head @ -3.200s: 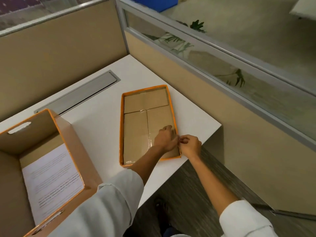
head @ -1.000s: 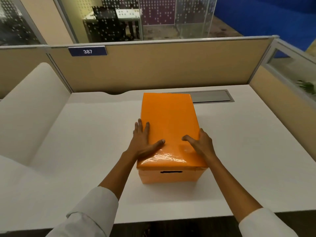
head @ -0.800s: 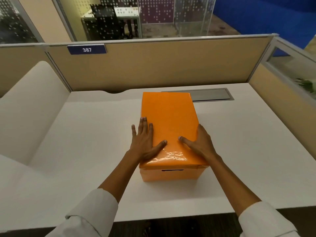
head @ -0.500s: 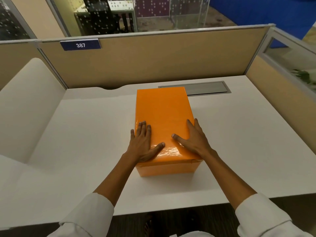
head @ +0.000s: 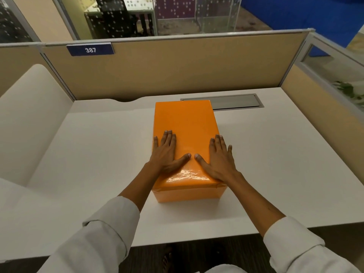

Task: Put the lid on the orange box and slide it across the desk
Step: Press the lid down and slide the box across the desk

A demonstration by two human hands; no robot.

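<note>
The orange box (head: pixel 189 192) sits at the centre of the frame on the white desk (head: pixel 285 154), its lid (head: pixel 185 123) already on. The left hand (head: pixel 165 154) and right hand (head: pixel 220 160) lie flat on the lid's near end, fingers spread and gripping nothing. Pushing from the top alone could slide the lid off the box or tip the box forward. The far end seems to overlap the grey cable tray (head: pixel 234 101) in the upper middle, where an edge might catch.
</note>
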